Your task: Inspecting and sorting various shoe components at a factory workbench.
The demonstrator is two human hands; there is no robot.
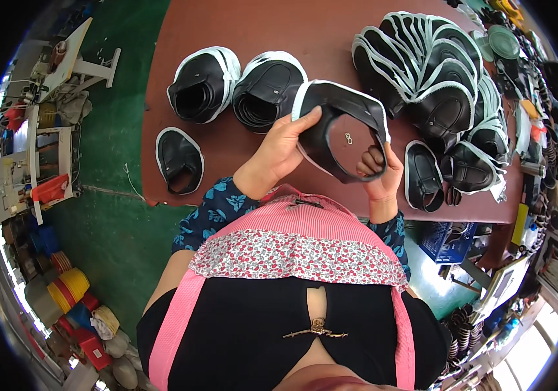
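Note:
A black shoe upper (318,130) with a white edge is held up over the table, its open middle showing the tabletop through it. My left hand (283,146) grips its left side, thumb on top of the black material. At the right side, my right hand (383,171) has its fingers curled round the rim, some of them seen through the opening. Just beyond my left hand stand two stacks of similar uppers, a nearer-to-centre stack (269,91) and one farther left (202,88). A single upper (179,160) lies flat at the table's left edge.
The reddish-brown table (279,29) carries a big fanned pile of uppers (445,78) at the right. Close to its right front lie another upper (424,174) and a small bunch of them (474,166). A blue box (448,242) sits below the table. Green floor (109,228) spreads to the left.

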